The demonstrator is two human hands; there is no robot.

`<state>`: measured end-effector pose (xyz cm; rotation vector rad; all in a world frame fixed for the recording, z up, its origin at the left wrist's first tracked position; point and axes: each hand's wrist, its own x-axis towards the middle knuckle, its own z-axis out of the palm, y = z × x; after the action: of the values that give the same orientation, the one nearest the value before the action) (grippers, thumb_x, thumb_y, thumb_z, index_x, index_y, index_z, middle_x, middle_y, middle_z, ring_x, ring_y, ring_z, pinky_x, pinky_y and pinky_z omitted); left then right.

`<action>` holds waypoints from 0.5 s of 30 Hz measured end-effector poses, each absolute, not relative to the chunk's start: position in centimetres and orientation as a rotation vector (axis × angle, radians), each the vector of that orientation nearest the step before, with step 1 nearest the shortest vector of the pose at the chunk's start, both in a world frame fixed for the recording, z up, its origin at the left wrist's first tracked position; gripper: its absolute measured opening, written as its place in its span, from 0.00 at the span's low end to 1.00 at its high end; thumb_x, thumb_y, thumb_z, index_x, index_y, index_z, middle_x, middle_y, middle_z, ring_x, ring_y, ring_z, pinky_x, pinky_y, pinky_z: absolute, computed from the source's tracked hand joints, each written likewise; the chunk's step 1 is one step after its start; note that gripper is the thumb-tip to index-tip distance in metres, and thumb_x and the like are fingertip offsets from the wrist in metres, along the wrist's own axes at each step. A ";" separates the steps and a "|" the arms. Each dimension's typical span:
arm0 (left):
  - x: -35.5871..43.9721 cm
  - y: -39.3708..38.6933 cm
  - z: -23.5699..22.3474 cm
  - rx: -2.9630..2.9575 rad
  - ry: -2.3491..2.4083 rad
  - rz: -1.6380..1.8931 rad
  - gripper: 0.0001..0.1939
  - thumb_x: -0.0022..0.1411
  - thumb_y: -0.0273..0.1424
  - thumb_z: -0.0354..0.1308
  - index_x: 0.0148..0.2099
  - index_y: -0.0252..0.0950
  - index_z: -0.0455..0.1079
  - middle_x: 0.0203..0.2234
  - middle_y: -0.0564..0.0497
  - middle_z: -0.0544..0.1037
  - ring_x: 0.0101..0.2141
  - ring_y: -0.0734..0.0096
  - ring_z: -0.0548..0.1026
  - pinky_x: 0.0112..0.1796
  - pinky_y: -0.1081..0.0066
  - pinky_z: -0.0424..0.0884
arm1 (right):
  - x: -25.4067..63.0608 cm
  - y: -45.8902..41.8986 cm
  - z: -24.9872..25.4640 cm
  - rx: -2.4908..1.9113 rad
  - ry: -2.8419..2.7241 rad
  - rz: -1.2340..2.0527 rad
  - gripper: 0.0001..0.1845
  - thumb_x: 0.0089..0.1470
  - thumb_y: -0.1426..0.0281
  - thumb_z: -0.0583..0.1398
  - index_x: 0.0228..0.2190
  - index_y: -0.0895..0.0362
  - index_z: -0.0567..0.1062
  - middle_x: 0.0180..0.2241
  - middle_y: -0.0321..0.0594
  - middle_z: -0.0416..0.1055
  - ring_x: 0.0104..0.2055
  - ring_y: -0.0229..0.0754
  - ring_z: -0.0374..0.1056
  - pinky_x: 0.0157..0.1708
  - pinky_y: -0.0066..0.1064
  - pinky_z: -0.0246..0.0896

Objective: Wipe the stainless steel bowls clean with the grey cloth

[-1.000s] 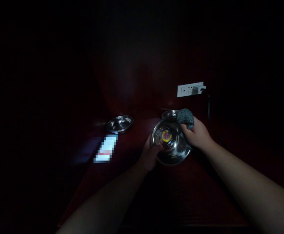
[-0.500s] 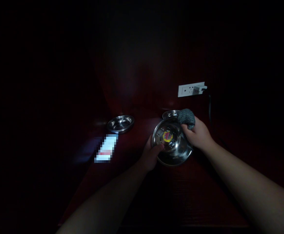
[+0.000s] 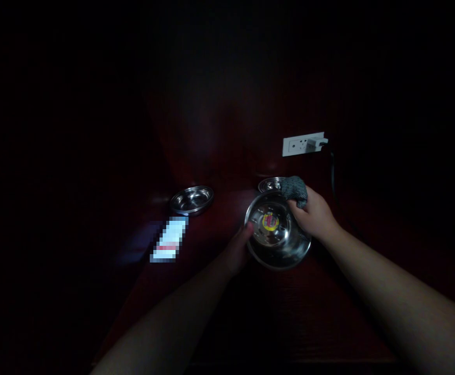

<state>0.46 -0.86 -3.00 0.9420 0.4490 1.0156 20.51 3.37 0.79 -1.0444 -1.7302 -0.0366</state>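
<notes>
A shiny steel bowl (image 3: pixel 277 250) is tilted toward me above the dark red tabletop, with a round yellow and red sticker (image 3: pixel 270 222) on its inside bottom. My left hand (image 3: pixel 240 249) grips its left rim, thumb over the edge, the other fingers hidden behind. At the upper right rim, my right hand (image 3: pixel 318 213) is closed on a dark grey knitted cloth (image 3: pixel 294 190), which touches the bowl. Just behind the bowl lies a steel dish (image 3: pixel 268 185), partly covered by cloth and bowl.
Another shallow steel dish (image 3: pixel 192 200) rests at the left on the table. A lit phone screen (image 3: pixel 169 239), blurred into blocks, glows in front of it. On the back wall is a white socket (image 3: pixel 300 145) with a charger and dark cable. The surroundings are very dark.
The bowl has turned a little and shifted slightly down and right in view. My left thumb has moved from the inner wall toward the rim. My right hand still holds the cloth.
</notes>
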 end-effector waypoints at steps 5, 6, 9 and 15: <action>0.5 -0.8 -2.8 0.940 0.456 0.977 0.35 0.53 0.52 0.60 0.55 0.31 0.68 0.48 0.38 0.77 0.54 0.49 0.70 0.56 0.55 0.60 | 20.5 3.3 0.9 -1.059 -1.740 -0.045 0.07 0.48 0.71 0.57 0.33 0.55 0.70 0.32 0.42 0.74 0.34 0.48 0.71 0.36 0.39 0.66; 0.5 -0.8 -2.8 0.943 0.465 0.975 0.34 0.53 0.51 0.60 0.54 0.31 0.69 0.47 0.38 0.77 0.53 0.50 0.71 0.56 0.55 0.61 | 20.5 3.3 0.9 -1.064 -1.740 -0.049 0.07 0.48 0.71 0.57 0.33 0.55 0.70 0.32 0.42 0.73 0.34 0.48 0.71 0.36 0.39 0.66; 0.5 -0.8 -3.0 0.944 0.512 0.969 0.32 0.52 0.49 0.62 0.53 0.31 0.70 0.45 0.38 0.78 0.50 0.51 0.74 0.55 0.55 0.62 | 20.5 3.3 0.9 -1.074 -1.746 -0.051 0.06 0.48 0.70 0.57 0.32 0.55 0.70 0.31 0.42 0.73 0.32 0.47 0.70 0.35 0.38 0.66; 0.6 -0.7 -3.2 0.922 0.637 1.006 0.28 0.48 0.41 0.67 0.49 0.30 0.72 0.38 0.40 0.81 0.43 0.53 0.77 0.50 0.57 0.66 | 20.6 3.2 1.0 -1.092 -1.758 -0.044 0.05 0.48 0.70 0.57 0.31 0.55 0.69 0.30 0.41 0.72 0.31 0.46 0.69 0.33 0.37 0.65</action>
<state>0.63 -0.74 -3.16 0.9225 0.6367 1.0064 20.58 3.18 1.03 -1.0924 -1.7584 -0.0442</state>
